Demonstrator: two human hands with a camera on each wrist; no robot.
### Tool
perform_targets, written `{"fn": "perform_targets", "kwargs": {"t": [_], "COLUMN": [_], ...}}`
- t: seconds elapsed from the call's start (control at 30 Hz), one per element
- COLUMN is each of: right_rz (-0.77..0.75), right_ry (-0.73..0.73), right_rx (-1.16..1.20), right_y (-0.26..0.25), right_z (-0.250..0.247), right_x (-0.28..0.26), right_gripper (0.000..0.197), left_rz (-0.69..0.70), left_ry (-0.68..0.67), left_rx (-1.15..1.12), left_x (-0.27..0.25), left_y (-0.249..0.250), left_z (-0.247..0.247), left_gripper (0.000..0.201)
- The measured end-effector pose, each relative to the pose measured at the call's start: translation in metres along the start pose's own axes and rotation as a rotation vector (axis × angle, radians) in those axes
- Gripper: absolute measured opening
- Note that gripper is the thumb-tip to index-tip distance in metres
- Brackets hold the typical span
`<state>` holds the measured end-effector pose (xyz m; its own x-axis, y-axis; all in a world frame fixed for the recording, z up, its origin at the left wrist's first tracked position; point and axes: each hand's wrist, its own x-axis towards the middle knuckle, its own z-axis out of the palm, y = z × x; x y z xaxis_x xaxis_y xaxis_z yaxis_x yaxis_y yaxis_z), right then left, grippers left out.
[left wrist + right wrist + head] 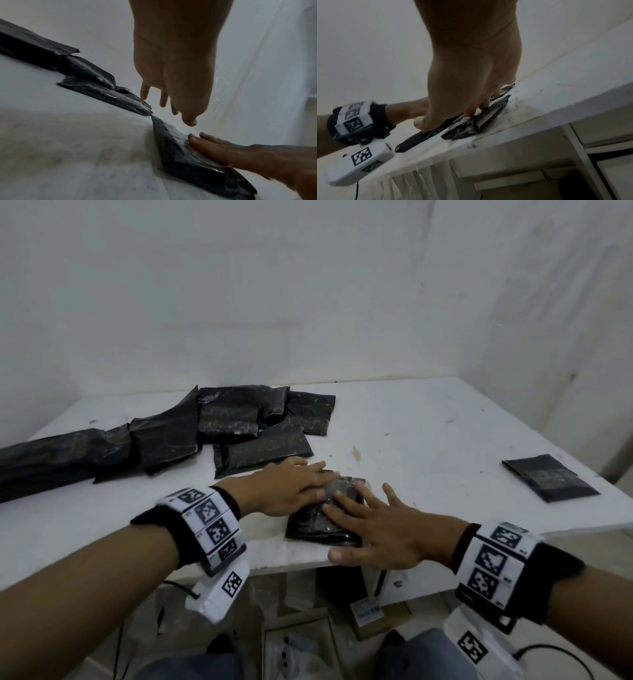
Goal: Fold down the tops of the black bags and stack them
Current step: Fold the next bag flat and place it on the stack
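- Left forearm (85, 570): enters from 7 o'clock in the head view and extends toward 2 o'clock.
- Left wrist (195, 529): wrapped in a black band carrying white marker tiles.
- Left hand (284, 491): palm down, fingers straight and close together, pointing toward 3 o'clock, laid flat.
- Right forearm (589, 604): enters from 4 o'clock and extends toward 10 o'clock.
- Right wrist (496, 563): same black band with marker tiles.
- Right hand (383, 529): palm down, fingers straight and spread, thumb pointing toward 9 o'clock.
- Right fingertips (337, 494): lie just beside the left fingers at frame centre.
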<state>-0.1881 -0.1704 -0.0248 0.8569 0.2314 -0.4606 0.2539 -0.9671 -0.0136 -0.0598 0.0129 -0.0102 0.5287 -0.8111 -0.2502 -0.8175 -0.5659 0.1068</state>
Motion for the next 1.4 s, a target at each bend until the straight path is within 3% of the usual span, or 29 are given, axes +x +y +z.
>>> {"fn": "perform_targets", "kwargs": {"t": [0.13, 0.3, 0.5, 0.57, 0.73, 0.8, 0.87, 1.0, 1.17, 1.4], "right_rz": [-0.015, -0.059, -0.131, -0.151, -0.123, -0.063, -0.005, 0.012, 0.013, -0.014], "right_ry": [0.013, 0.033, 0.011, 0.039, 0.251, 0.281, 0.225, 0.089, 0.021, -0.06], "right_rx": [-0.027, -0.069, -0.099, -0.046, 0.339, 0.308, 0.206, 0.012, -0.108, -0.099], "right_y": [0.005, 0.008, 0.005, 0.008, 0.02, 0.021, 0.018, 0.005, 0.005, 0.008], "right_z": [0.004, 0.009, 0.021, 0.019, -0.001, -0.001, 0.002, 0.017, 0.016, 0.015], "right_x": [0.002, 0.001, -0.016, -0.022, -0.035, -0.03, -0.019, -0.005, -0.008, -0.021], "right_gripper": [0.088, 0.09, 0.078, 0.073, 0.056, 0.062, 0.072, 0.077, 0.083, 0.084], "left_rz": [-0.037, -0.073, -0.109, -0.107, -0.174, -0.187, -0.129, -0.092, -0.121, -0.127], "left_ry": [-0.144, -0.158, -0.164, -0.147, -0.008, 0.051, 0.067, -0.144, -0.176, -0.194], "left_rx": [0.134, 0.214, 0.198, 0.212, 0.228, 0.179, 0.114, 0.083, 0.112, 0.131], "left_x": [0.011, 0.011, 0.01, 0.009, 0.001, -0.001, -0.003, -0.006, -0.004, -0.001], "left_y": [-0.003, 0.0, -0.001, 0.003, 0.002, 0.003, 0.009, 0.017, 0.011, 0.008], "left_z": [0.01, 0.012, 0.015, 0.01, 0.008, 0.01, 0.012, 0.022, 0.024, 0.02], "left_gripper": [0.053, 0.053, 0.053, 0.054, 0.066, 0.064, 0.059, 0.062, 0.066, 0.071]}}
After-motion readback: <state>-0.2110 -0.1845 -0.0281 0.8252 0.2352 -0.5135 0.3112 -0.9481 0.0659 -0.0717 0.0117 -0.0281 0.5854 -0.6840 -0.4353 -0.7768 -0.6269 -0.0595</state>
